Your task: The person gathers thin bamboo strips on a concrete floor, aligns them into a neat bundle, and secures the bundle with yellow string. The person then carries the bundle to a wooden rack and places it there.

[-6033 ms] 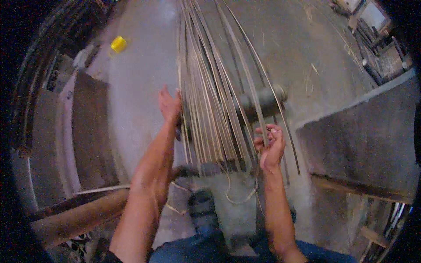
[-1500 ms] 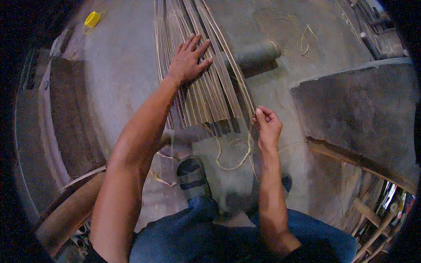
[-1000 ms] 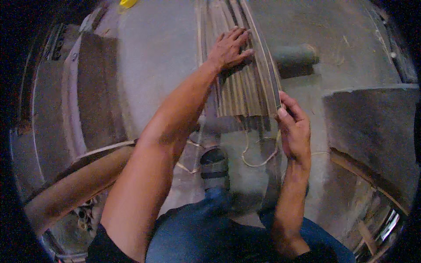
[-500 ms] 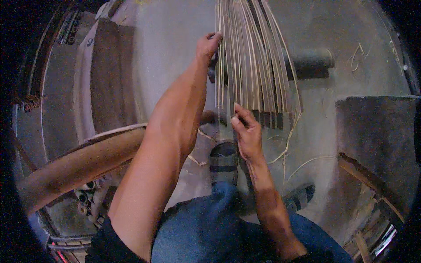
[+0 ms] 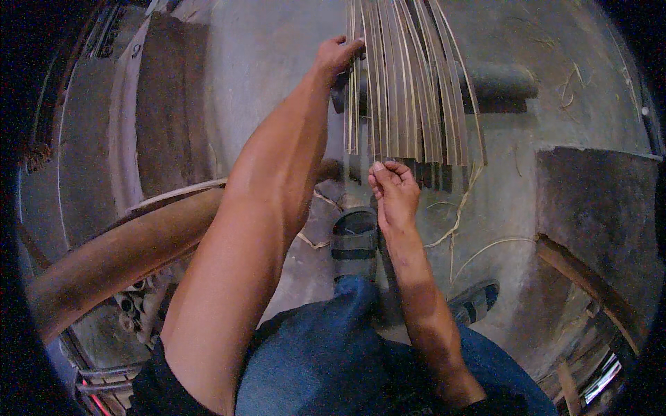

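Long, thin bamboo strips [image 5: 420, 104] hang in a fan from the top edge, their loose ends toward me. My left hand [image 5: 338, 55] reaches far forward to the fan's left side, closed with thumb and fingers on a strip there. A few strips at the far left [image 5: 351, 125] stand apart from the rest by a narrow gap. Nearer to me, my right hand [image 5: 394, 191] is closed in a pinch at the lower end of a strip just right of that gap. The fingertips cover that strip's very end.
Behind the strips a dark cylinder [image 5: 503, 87] lies on the concrete floor. A thick brown curved pole [image 5: 132, 253] crosses at left, above several short tubes [image 5: 128, 308]. Sandals [image 5: 354, 239] show below my hands. Loose strip scraps [image 5: 458, 215] and a dark sheet [image 5: 590, 201] lie to the right.
My left hand has shifted slightly up and right. The strip ends sit a little higher, and a gap has opened near the fan's left side. My right hand's fingers have curled further.
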Demonstrator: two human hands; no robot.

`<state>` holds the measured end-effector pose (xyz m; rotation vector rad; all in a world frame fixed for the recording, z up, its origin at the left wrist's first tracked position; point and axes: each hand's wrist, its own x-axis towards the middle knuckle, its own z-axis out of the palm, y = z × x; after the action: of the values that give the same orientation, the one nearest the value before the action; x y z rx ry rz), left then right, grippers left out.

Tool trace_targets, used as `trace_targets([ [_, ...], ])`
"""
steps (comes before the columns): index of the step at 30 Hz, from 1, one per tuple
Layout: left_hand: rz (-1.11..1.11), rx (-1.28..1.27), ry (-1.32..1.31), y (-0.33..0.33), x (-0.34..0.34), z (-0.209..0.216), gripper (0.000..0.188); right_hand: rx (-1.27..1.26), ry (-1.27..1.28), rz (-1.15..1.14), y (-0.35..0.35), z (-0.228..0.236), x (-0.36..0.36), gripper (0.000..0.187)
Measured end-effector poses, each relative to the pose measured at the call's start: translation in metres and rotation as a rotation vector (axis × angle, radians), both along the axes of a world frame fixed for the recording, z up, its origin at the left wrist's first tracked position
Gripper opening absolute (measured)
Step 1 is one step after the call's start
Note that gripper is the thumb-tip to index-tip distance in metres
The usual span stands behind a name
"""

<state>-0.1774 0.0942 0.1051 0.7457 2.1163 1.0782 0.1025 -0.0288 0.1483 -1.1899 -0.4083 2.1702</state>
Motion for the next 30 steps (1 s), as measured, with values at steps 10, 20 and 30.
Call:
trace_targets([
  [10,0.105,0.054,-0.169,0.002,0.003,0.001,0.033,0.007,-0.073,0.133,0.005,-0.016,-0.021,0.016],
  [20,-0.203,0.385,-0.070,0.005,-0.019,-0.018,0.027,0.054,-0.155,0.087,0.011,-0.010,-0.021,0.016],
  [30,0.056,0.167,-0.423,0.005,0.000,0.001,0.026,-0.018,-0.068,0.111,0.006,-0.010,-0.026,0.019],
])
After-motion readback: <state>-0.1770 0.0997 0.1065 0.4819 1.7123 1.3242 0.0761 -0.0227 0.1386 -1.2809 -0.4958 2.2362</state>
